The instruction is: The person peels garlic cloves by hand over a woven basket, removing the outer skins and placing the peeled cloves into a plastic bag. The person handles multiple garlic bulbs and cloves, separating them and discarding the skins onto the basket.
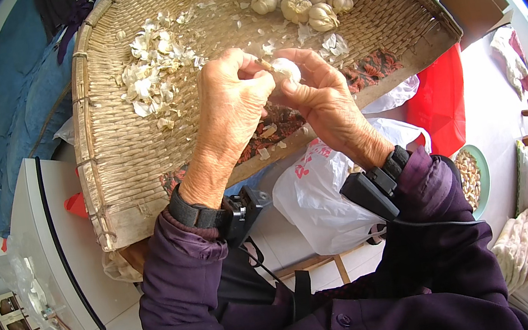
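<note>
Over the near part of a woven wicker tray [128,180], both hands meet at one garlic bulb [287,70]. My right hand [322,89] grips the pale bulb between thumb and fingers. My left hand [234,87] pinches the dry brown stem [263,64] at the bulb's left side; the fingertips are partly hidden behind the hand. A pile of whole garlic bulbs [294,9] lies at the tray's far side. Loose white garlic skins [147,85] are heaped on the left, with more flakes scattered around.
A white plastic bag [311,204] hangs below the tray's near edge, beside a red bag [439,103]. On the floor at right stands a green basin [483,183] of garlic cloves [468,175]. A white cabinet [74,234] is at left, near a blue cloth [20,109].
</note>
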Motion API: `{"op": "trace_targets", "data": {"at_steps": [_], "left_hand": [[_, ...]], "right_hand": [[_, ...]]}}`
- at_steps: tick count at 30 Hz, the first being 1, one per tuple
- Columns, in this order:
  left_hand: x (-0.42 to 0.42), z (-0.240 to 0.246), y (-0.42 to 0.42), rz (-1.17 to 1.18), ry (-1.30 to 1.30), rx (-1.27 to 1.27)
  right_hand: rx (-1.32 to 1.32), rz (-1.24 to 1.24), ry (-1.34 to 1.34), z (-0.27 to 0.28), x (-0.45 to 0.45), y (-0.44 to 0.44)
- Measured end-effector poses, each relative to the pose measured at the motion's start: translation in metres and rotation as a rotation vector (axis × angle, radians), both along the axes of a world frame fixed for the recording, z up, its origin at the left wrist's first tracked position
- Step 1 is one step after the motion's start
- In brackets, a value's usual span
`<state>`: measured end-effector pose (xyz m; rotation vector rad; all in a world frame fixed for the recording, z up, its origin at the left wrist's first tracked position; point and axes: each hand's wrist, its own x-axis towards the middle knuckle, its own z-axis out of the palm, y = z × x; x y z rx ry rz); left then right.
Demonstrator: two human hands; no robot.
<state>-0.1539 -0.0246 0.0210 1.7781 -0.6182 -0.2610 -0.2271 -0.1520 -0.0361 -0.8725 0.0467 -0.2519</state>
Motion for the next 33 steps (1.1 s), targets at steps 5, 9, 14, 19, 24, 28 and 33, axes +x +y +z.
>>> {"op": "trace_targets", "data": {"at_steps": [5,9,14,19,24,28,33], "left_hand": [[0.003,0.0,0.002,-0.062,0.031,0.106],[0.004,-0.001,0.003,-0.079,-0.048,0.112],[0.008,0.001,0.006,-0.087,0.072,0.086],[0.013,0.004,0.01,-0.136,0.252,-0.084],[0.018,0.007,0.016,-0.128,0.282,-0.197],[0.026,0.007,0.024,-0.07,0.251,-0.181],[0.029,0.004,0.021,0.029,-0.065,0.031]], "right_hand": [[-0.085,-0.025,0.023,0.001,0.0,-0.002],[-0.104,-0.019,0.008,0.001,-0.001,-0.003],[-0.075,0.024,0.003,0.003,-0.001,-0.004],[0.002,0.093,-0.038,0.005,-0.002,-0.005],[0.093,0.148,-0.1,0.007,-0.001,-0.009],[0.149,0.142,-0.08,0.006,0.0,-0.011],[0.093,0.046,-0.03,0.004,0.001,-0.011]]}}
